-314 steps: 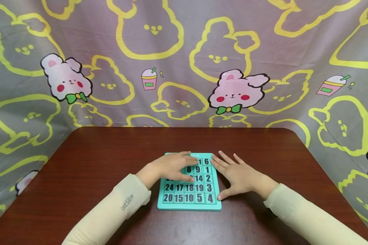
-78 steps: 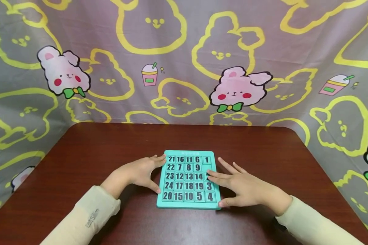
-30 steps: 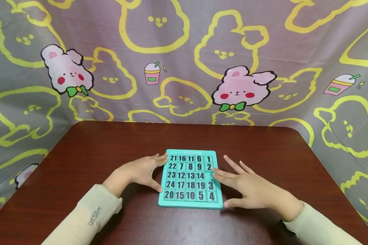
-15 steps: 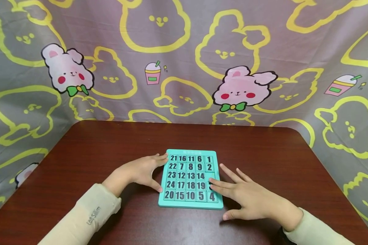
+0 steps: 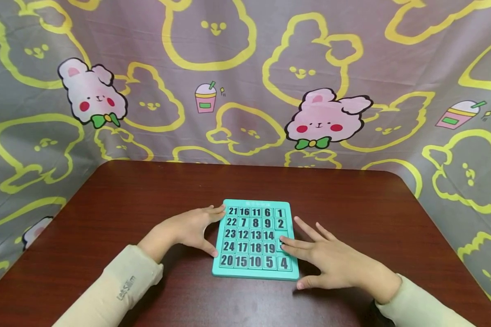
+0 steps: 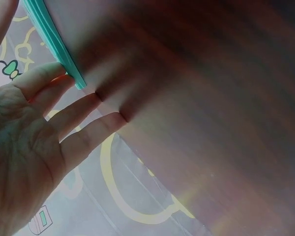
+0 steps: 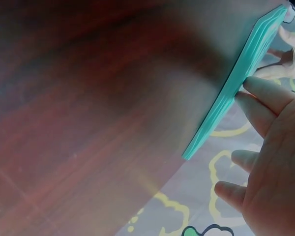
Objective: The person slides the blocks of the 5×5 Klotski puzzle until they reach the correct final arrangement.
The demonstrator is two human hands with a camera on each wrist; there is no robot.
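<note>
A turquoise number slide puzzle [image 5: 255, 275] lies flat on the table, its tiles in a five-by-five grid. My left hand [image 5: 188, 229] rests at its left side, thumb and index finger spread along the edge. With fingers spread, my right hand [image 5: 335, 263] lays two fingertips on the right column, partly covering the 3 tile [image 5: 279, 248]. Just above that tile is an uncovered slot; tiles 1 [image 5: 280, 213] and 2 [image 5: 280, 224] sit higher up. In the wrist views, straight fingers of the left hand [image 6: 29, 142] and right hand [image 7: 280, 157] meet the turquoise edge.
The dark red-brown table [image 5: 167, 186] has rounded far corners. A grey curtain [image 5: 245, 81] printed with rabbits and drink cups hangs behind it and along both sides.
The 6 and 1 tiles have shifted within the top row and right column, then 2 slid up a row. My right hand has since moved down to the 3 tile; my left withdrew to the edge.
</note>
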